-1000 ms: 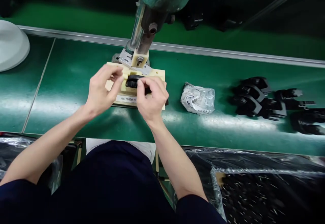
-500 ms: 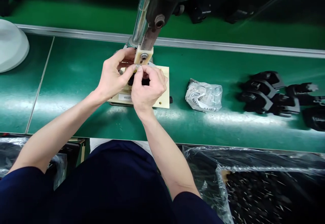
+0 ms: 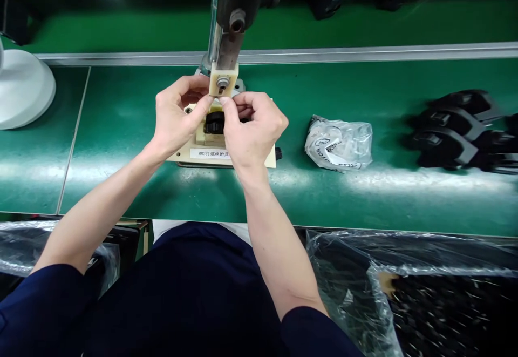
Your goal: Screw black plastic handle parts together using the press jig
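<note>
Both hands meet at the lower end of a cream block point(image 3: 224, 80) on the press's metal ram point(image 3: 230, 49). My left hand point(image 3: 176, 116) is at its left side, the thumb tip against the block's bottom corner and the other fingers partly hidden behind it. My right hand point(image 3: 254, 130) is closed, its thumb and curled fingers at the block's lower right edge. What either hand pinches is too small or hidden to make out. Beneath them sits a cream fixture point(image 3: 194, 142) with a white printed label point(image 3: 208, 154) and a black part point(image 3: 214, 122) in it.
On the green bench point(image 3: 121, 130), a clear printed plastic bag point(image 3: 338, 143) lies right of the fixture. Black and grey parts point(image 3: 457, 127) are farther right. White round objects point(image 3: 24, 89) stand at left. A plastic-lined container of small dark parts point(image 3: 445, 314) is below the bench edge.
My right hand has shifted a little rightward from the left one, uncovering more of the black part and label. The camera view has shifted slightly. Both hands stay at the block's lower end.
</note>
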The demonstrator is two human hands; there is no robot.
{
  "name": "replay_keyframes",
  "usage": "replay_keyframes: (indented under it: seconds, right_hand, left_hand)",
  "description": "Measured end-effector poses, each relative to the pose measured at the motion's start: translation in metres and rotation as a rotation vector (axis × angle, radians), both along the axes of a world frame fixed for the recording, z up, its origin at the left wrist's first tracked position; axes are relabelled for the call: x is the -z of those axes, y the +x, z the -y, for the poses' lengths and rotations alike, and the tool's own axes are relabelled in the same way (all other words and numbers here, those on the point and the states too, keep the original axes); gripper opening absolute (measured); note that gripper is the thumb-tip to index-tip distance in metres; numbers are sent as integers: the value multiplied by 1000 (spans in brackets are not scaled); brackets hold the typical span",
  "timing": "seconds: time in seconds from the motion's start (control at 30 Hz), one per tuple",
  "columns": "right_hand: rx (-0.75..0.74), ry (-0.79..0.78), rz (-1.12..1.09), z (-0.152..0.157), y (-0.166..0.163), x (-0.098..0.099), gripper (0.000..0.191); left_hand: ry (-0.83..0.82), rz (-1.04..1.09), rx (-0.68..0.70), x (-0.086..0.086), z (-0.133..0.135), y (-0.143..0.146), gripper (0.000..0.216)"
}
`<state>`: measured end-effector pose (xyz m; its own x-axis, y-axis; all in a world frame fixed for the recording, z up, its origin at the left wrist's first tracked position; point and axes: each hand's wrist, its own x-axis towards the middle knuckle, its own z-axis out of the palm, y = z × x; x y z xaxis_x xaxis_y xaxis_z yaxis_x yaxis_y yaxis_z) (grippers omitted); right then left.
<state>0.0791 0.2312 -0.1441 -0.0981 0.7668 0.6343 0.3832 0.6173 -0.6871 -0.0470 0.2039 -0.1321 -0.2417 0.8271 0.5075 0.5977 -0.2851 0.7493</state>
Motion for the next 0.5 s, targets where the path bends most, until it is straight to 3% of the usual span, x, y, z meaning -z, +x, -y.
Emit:
replay_keyframes:
  seconds: [0.13, 0.33, 0.5]
  right_hand:
    - [-61, -83, -40, -4, 5, -4, 28]
    - [-83, -82, -24, -6, 4, -5, 23]
    - [-52, -59, -1, 6, 9, -11, 21]
  left_hand:
    - [-52, 7, 18, -12, 4, -1, 31]
    - [-133, -18, 28, -20, 0, -4, 24]
    - [-87, -23, -14, -22, 0, 0, 11]
